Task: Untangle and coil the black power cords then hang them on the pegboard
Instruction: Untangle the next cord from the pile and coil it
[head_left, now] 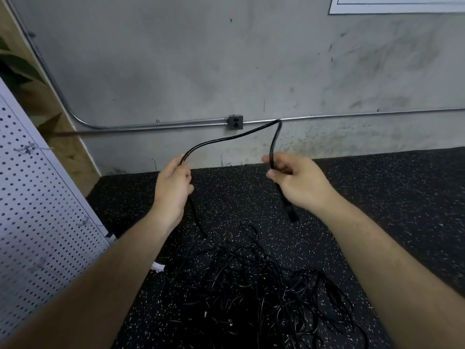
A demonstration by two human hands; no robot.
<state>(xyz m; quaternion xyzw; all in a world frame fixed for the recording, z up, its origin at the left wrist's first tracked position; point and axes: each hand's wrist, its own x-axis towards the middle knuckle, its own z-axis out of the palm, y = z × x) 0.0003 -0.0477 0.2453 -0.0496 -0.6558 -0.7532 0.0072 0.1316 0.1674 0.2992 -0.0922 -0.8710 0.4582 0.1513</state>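
the cord (226,139) has a smooth black plastic sheath with a faint sheen, as does the tangle (264,285) at 6 o'clock. the floor (377,197) looks like matt speckled rubber. at 12 o'clock, a rough, stained concrete wall (176,59) and a dull metal conduit (352,115). at 9 o'clock, a smooth white perforated pegboard (37,210).

This reads to me as a workshop or utility room, not a home; the wall (176,59) ahead of me is bare, scuffed concrete; exposed metal conduit (352,114) runs along it to a surface-mounted outlet box (235,122); the floor (377,185) is black speckled rubber with black power cords (251,285) heaped on it; a white pegboard (37,210) stands at my left beside raw plywood (75,152).
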